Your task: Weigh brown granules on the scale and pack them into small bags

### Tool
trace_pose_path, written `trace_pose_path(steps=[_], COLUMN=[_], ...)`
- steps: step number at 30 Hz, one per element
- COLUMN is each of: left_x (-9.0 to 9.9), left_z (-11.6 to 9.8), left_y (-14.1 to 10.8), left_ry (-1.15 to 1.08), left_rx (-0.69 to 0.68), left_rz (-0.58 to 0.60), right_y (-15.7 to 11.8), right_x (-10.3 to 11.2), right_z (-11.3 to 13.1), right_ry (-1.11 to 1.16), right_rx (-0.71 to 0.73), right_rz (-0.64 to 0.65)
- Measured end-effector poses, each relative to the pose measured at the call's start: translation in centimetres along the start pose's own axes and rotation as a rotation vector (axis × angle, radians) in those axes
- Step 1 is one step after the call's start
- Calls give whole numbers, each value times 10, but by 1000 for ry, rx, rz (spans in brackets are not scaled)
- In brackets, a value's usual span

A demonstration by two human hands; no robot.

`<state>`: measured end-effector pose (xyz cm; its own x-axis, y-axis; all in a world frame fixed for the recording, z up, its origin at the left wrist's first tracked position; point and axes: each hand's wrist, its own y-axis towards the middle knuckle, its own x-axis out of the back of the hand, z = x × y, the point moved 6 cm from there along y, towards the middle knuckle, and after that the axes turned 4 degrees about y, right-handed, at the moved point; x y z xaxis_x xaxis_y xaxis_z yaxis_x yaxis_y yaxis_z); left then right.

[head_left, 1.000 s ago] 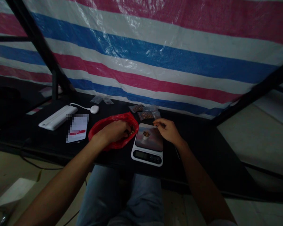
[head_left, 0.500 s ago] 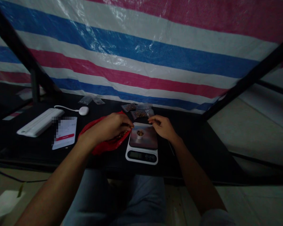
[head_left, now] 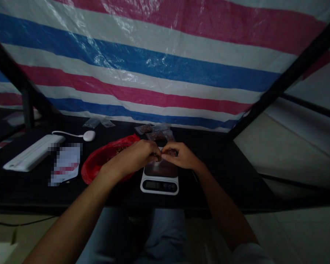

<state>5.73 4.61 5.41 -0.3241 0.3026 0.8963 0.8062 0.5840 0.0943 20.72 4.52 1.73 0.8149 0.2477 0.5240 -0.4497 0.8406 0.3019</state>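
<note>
A white digital scale [head_left: 160,185] with a dark platform stands on the black table in front of me. On its platform is a small pale cup [head_left: 157,160], mostly covered by my hands. My left hand [head_left: 139,153] reaches across a red plastic bag [head_left: 91,169], its fingers pinched together at the cup; what they hold is hidden. From the other side, my right hand [head_left: 180,156] has curled fingers with their tips together at the cup's right edge; I cannot make out what is in them. Small brown pieces [head_left: 121,149] lie in the open red bag.
Clear zip bags with brown contents [head_left: 155,135] lie behind the scale. Further left are flat clear bags [head_left: 92,122], a white round device with a cable [head_left: 89,136], a long white case [head_left: 34,152] and a phone [head_left: 67,161]. A striped plastic sheet [head_left: 143,80] hangs behind.
My left hand has moved right from the red bag to the cup. My right hand has come left and down, its fingertips now at the cup. The view has shifted slightly.
</note>
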Motion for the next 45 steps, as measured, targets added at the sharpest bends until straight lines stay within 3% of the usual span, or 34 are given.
trace_pose_path(steps=[18, 25, 30, 35, 41, 45], left_x=[-9, -8, -16, -21, -8, -7], left_z=[8, 4, 8, 12, 16, 30], left_y=[-10, -13, -13, -12, -19, -30], left_ry=[-206, -212, -199, -231, -260, -163], left_rx=[5, -26, -27, -23, -1, 153], left_rz=[-163, -279, -301, -367, -411, -267], right_y=[-1, -2, -2, -2, -1, 0], right_x=[-8, -9, -12, -8, -3, 4], right_z=[-11, -14, -17, -14, -13, -12], right_ry=[111, 161, 246, 226, 197, 141], right_rx=[-117, -142, -172, -123, -115, -102], right_rz=[102, 93, 97, 56, -7, -91])
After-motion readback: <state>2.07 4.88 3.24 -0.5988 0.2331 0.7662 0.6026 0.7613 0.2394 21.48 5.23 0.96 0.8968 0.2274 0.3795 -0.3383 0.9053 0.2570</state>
